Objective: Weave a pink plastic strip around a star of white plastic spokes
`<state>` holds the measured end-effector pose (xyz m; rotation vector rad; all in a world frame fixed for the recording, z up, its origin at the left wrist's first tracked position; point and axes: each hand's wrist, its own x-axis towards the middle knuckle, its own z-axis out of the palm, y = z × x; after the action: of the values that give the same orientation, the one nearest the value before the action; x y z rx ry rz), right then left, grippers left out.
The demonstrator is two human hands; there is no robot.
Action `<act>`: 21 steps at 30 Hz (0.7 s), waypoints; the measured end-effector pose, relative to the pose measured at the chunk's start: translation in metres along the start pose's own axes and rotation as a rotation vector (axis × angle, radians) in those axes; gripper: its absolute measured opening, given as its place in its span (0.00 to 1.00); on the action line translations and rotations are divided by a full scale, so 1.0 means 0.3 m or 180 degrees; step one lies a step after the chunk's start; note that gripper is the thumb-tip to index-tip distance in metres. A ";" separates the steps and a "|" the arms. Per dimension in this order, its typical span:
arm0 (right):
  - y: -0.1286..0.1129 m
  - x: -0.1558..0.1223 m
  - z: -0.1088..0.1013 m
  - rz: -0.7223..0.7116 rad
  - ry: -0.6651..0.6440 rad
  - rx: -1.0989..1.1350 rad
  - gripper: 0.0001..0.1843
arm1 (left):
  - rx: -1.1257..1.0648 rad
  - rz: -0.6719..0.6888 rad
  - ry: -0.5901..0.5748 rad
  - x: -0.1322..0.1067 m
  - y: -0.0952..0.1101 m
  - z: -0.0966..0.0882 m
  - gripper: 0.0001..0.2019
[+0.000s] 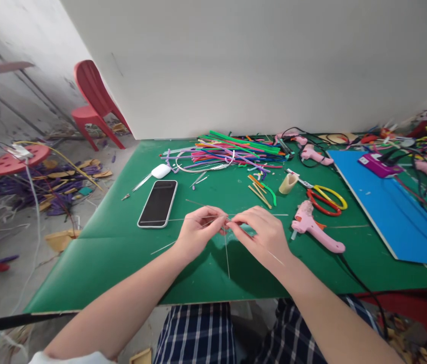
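My left hand [198,230] and my right hand [262,235] meet over the green table mat [122,263], fingers pinched together on several thin silver wires [227,253]. The wires cross between my fingertips; one hangs down toward the table's front edge, others stick out left and right. A black phone [157,203] lies face up just left of my left hand. A pink glue gun [314,230] lies to the right of my right hand.
A pile of coloured pipe cleaners [232,151] lies at the back. Red and yellow scissors [327,198], a tape roll [288,183], a white earbud case [160,171] and a blue board [391,207] sit around. A red chair [94,101] and red stool [16,159] stand left.
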<state>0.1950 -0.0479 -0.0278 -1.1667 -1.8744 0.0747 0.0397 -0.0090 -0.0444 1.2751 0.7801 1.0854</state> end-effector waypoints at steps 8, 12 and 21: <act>-0.012 0.005 0.007 0.0164 -0.0020 0.0247 0.02 | -0.0025 -0.0010 0.0004 0.000 0.003 0.003 0.06; -0.012 0.007 0.008 0.0170 -0.0054 0.0267 0.02 | -0.0006 -0.0014 0.0015 0.000 0.000 0.000 0.06; -0.012 0.007 0.004 -0.0051 -0.0071 0.0237 0.04 | -0.0172 -0.0006 -0.0098 0.000 0.004 0.003 0.05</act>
<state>0.1913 -0.0478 -0.0254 -1.1040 -1.8843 0.1479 0.0404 -0.0094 -0.0430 1.2427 0.7240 1.0762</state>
